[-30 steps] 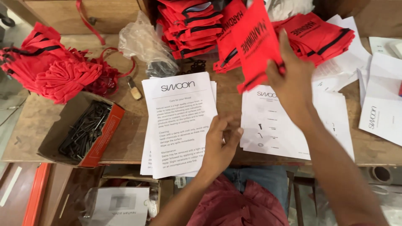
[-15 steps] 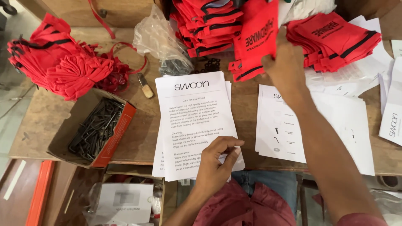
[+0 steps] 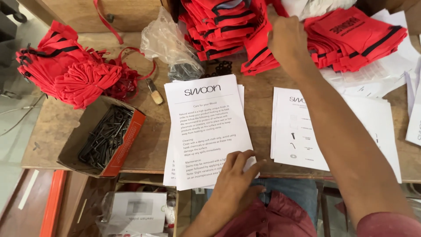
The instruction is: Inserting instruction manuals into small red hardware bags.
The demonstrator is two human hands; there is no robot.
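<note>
My right hand (image 3: 287, 41) reaches to the far side of the wooden table (image 3: 144, 145) and grips a red fabric pouch (image 3: 258, 52) with black trim, at the edge of a pile of red pouches (image 3: 219, 26). My left hand (image 3: 237, 175) lies with fingers spread on the lower right corner of a stack of printed white sheets (image 3: 206, 127) near the table's front edge. I cannot tell whether its thumb is under the top sheet.
A second stack of printed sheets (image 3: 302, 131) lies to the right, with more red pouches (image 3: 355, 37) behind it. An open orange box of black hex keys (image 3: 105, 136) sits front left, bunched red pouches (image 3: 70, 70) behind it, and a clear plastic bag (image 3: 169, 44).
My right hand carried the red pouch from held up over the table back down against the pile of pouches. My left hand stayed at the corner of the sheets.
</note>
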